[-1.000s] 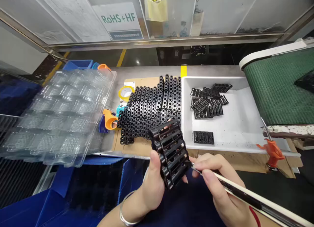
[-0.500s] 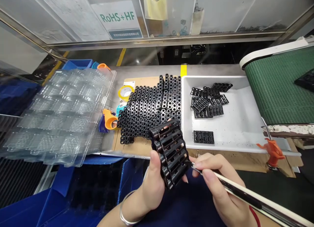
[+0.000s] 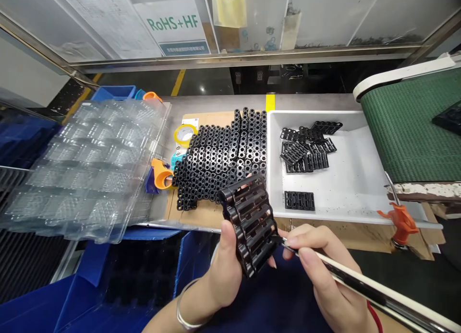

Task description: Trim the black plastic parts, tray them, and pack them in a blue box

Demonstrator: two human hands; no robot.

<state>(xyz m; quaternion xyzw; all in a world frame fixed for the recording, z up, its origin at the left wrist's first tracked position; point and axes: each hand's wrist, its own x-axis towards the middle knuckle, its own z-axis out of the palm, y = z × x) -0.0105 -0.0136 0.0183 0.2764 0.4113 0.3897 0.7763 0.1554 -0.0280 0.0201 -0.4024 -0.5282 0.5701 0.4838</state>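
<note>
Has a grey bench (image 3: pixel 216 102) across the middle, with yellow tape (image 3: pixel 270 102) at its far edge. Rises beyond to grey panels (image 3: pixel 324 16) above a metal rail (image 3: pixel 252 58), with a green-lettered sign (image 3: pixel 173 23) at left. Opens below onto dark floor (image 3: pixel 212 83) with yellow lines (image 3: pixel 178 83) and a glint of light (image 3: pixel 202 89). Ends at right in a green conveyor (image 3: pixel 410 131)

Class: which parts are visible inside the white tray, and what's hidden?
Heaped black frames and one separate frame. What lies beneath the heap, or under the green belt, cannot be seen.

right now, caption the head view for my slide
Black frame in the left-hand grip, long tool at its edge in the right-hand grip, white tray beyond.
</note>
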